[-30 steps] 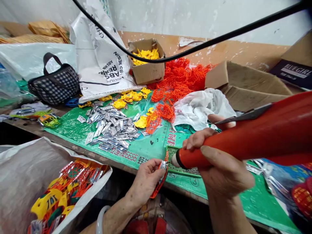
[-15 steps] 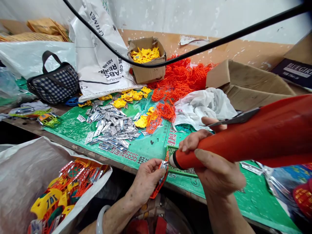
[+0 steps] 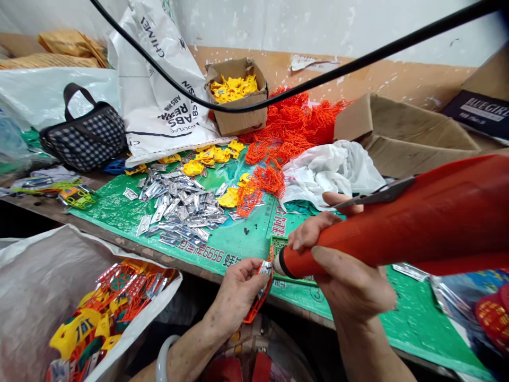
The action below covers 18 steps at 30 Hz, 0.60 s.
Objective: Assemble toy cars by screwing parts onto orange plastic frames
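Observation:
My left hand (image 3: 234,292) is closed, pinching an orange plastic frame (image 3: 254,312) with a shiny silver plate (image 3: 265,267) on it, just past the table's front edge. In my right hand (image 3: 353,286) is a red electric screwdriver (image 3: 397,223), fingers wrapped round its body. The tool points left and its tip meets the silver plate, or lies very close to it. A thin metal lever or blade (image 3: 377,193) runs along the tool's top. Behind the tip, partly hidden, lies a green tray (image 3: 278,242) with small parts.
Silver plates (image 3: 183,207) lie heaped on the green sheet, with yellow parts (image 3: 214,154) and orange frames (image 3: 302,122) behind. An open white bag (image 3: 35,276) of assembled pieces stands lower left. A black cable (image 3: 178,85) hangs across the view. A cardboard box (image 3: 421,132) stands back right.
The view has shifted very slightly. Both hands keep their grips, and the screwdriver tip stays at the silver plate.

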Tool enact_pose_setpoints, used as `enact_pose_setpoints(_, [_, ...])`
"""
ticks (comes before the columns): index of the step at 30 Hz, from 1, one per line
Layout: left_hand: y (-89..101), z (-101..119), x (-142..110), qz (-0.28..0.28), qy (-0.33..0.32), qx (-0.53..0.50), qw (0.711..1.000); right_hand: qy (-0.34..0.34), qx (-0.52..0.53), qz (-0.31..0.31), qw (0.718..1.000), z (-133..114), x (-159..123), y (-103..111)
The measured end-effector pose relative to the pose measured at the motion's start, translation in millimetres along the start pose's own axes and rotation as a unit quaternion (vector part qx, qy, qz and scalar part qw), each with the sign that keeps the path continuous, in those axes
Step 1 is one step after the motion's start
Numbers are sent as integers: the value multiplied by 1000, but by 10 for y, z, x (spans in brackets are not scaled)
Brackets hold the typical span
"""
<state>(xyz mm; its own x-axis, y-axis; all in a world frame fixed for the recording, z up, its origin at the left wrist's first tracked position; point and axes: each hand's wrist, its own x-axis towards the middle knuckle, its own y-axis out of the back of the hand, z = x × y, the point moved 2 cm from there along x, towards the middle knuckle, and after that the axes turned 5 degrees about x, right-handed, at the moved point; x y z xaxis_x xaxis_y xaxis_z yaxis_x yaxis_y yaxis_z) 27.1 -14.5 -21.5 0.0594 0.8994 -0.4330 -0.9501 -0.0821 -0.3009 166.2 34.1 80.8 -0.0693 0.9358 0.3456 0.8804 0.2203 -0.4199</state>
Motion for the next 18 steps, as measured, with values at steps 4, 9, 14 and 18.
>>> enact_pose_setpoints(4, [22,-4,22,1,-4,22,1000,7,18,28,999,-10,31,-31])
enact_pose_setpoints(9, [11,-7,28,3,-2,32,999,-3,22,39,999,-20,51,-39])
enact_pose_setpoints(14, [8,2,17,-1,-4,37,999,-10,-4,32,999,-2,40,-12])
enact_pose_setpoints(18, [-1,25,-3,1,-4,41,999,-12,-26,14,999,21,44,-1])
